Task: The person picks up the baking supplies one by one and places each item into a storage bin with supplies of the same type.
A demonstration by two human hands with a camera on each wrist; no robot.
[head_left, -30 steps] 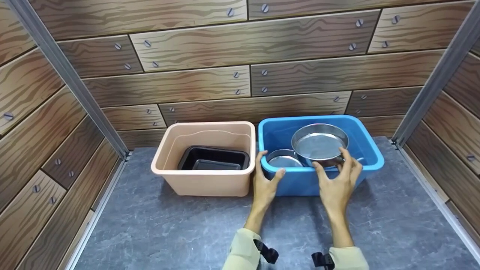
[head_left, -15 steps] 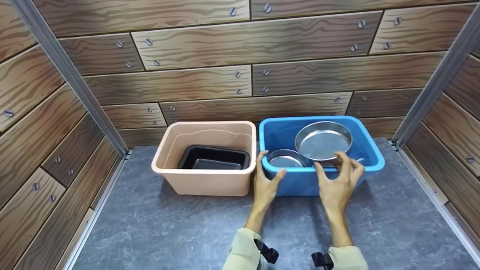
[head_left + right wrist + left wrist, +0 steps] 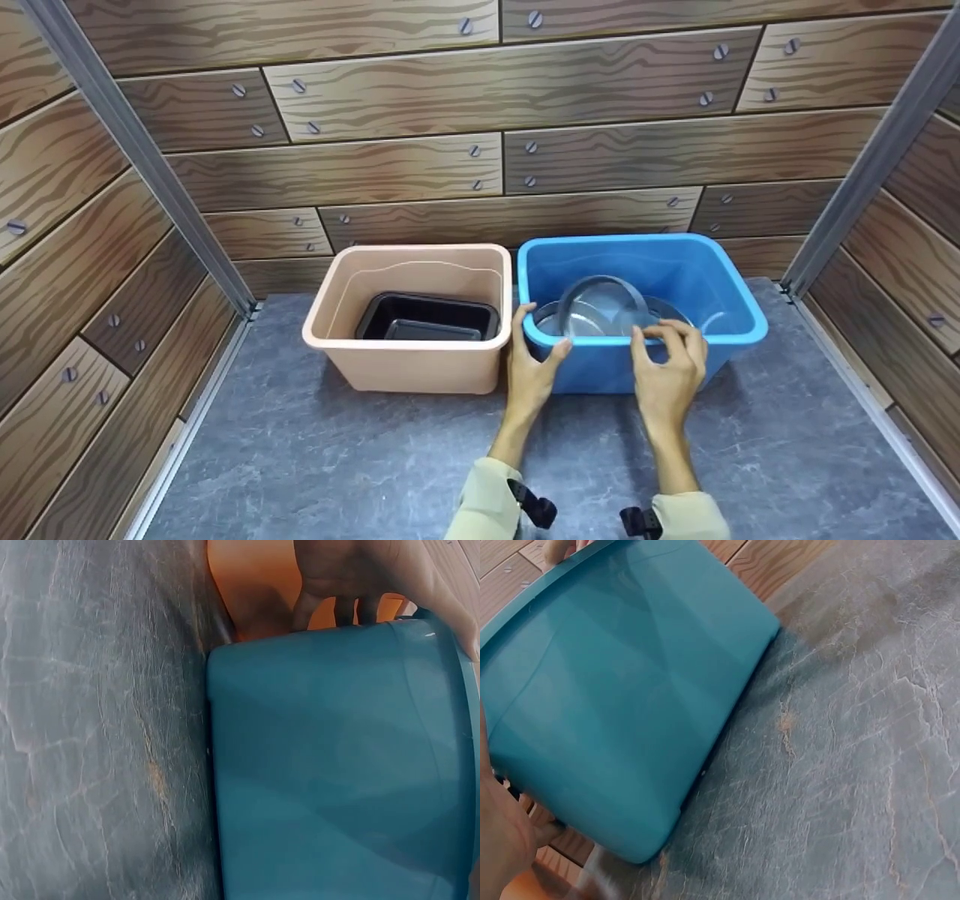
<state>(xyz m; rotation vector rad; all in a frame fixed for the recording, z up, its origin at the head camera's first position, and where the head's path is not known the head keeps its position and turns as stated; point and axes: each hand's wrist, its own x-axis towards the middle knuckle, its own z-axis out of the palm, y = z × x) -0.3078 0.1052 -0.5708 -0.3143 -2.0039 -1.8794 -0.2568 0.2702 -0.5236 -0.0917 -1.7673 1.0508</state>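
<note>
My left hand (image 3: 531, 379) grips the front left corner of a blue plastic bin (image 3: 600, 367), thumb at the front and fingers along the left side. In the left wrist view, part of that hand shows beside the bin wall (image 3: 622, 705). At the bin's front rim my right hand (image 3: 670, 375) has its fingers bent together. It appears to pinch the edge of a round metal cake pan (image 3: 602, 283), which stands tilted and blurred inside the bin; the contact is partly hidden. Behind the fingers shows the rim of another round pan (image 3: 667, 306). More round metalware lies at the left.
To the left, close beside the blue bin, a peach bin (image 3: 420, 369) holds a dark rectangular loaf pan (image 3: 431, 307). Both stand on a grey marbled tabletop (image 3: 360, 457). Wood-patterned walls (image 3: 390, 172) with metal corner posts enclose the back and sides.
The raised round pan has come down into the blue bin, and a tilted pan now stands further left. My right hand has lowered slightly and turned. The left hand has stayed put.
</note>
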